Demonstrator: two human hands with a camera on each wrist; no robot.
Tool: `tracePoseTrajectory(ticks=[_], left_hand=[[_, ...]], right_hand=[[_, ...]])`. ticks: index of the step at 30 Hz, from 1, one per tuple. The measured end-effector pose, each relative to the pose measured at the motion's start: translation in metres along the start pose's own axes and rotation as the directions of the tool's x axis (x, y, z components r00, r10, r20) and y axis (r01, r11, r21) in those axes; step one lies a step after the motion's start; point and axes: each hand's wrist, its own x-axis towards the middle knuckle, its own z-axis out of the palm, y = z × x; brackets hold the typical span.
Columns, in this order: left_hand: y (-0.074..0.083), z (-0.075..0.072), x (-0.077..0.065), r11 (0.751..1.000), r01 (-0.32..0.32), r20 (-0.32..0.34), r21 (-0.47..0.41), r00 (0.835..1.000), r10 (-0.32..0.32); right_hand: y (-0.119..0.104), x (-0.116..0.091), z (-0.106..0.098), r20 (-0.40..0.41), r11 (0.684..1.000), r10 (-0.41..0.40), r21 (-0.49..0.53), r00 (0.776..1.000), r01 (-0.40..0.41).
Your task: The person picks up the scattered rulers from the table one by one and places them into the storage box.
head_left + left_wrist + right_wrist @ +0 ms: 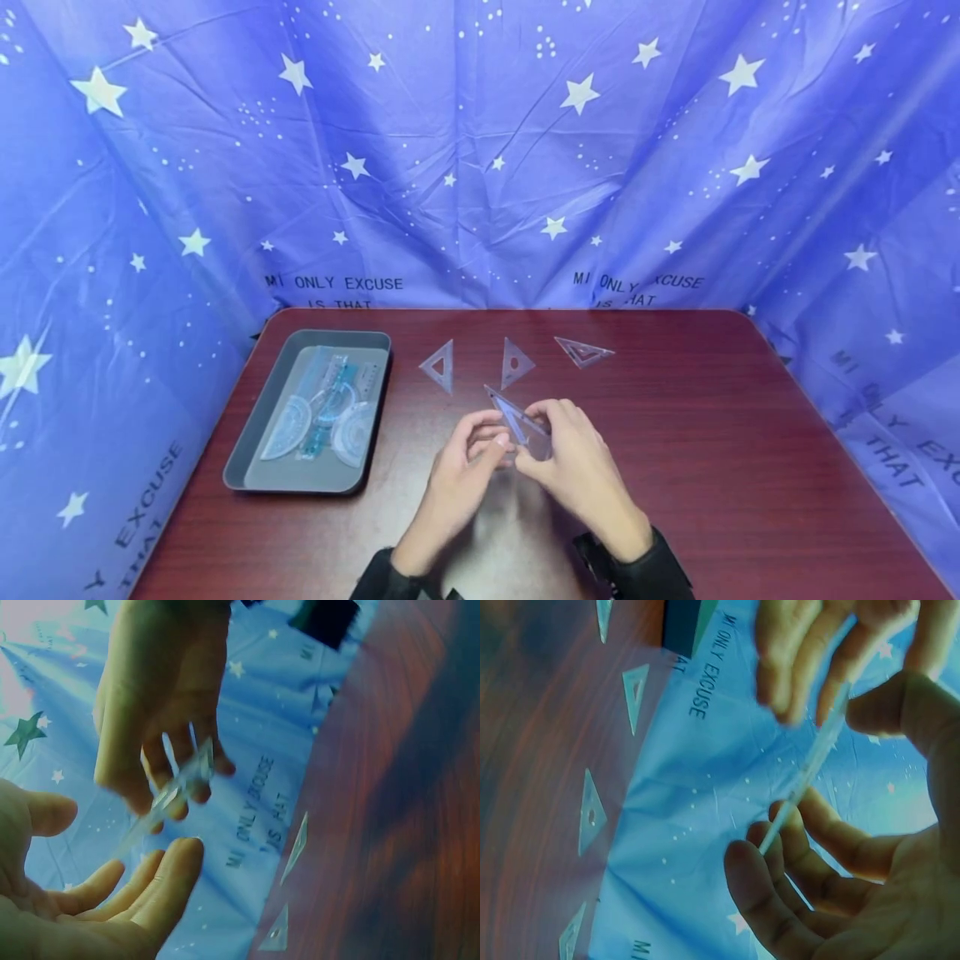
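Note:
Above the table, my right hand (581,458) holds a clear plastic set square (517,421) by its edges between thumb and fingers. In the right wrist view the set square (810,769) appears nearly edge-on, with the right thumb at one end and fingertips along the other. My left hand (465,462) is beside it, fingers loosely bent and thumb apart. In the left wrist view the left fingertips (187,851) are close to the near end of the set square (169,795), without closing round it.
Three more clear set squares lie in a row beyond the hands: left (447,367), middle (507,363) and right (581,353). On the left stands a grey tray (243,471) with protractors (352,437) and rulers. A starry blue curtain (480,125) surrounds the reddish-brown table (750,483).

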Motion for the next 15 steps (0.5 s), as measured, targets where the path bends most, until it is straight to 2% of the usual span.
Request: tracePoseTrajectory(ticks=[2,7,13,15], left_hand=[[0.000,0.002,0.000,0.999,0.018,-0.013,-0.047,1.000,-0.019],[-0.001,0.007,-0.002,0.997,0.037,-0.071,-0.072,0.997,-0.042],[-0.002,0.007,-0.001,0.995,0.061,-0.132,-0.080,0.989,-0.071],[-0.002,0.006,-0.001,0.994,0.065,-0.131,-0.090,0.988,-0.077]], right_hand=[[-0.003,-0.002,0.005,-0.030,1.000,-0.005,-0.004,1.000,0.005],[-0.009,-0.006,0.015,-0.098,0.999,-0.033,-0.024,0.995,0.030],[-0.014,-0.010,0.018,-0.118,0.996,-0.086,-0.045,0.989,0.081],[-0.014,-0.010,0.018,-0.119,0.994,-0.100,-0.049,0.988,0.095]])
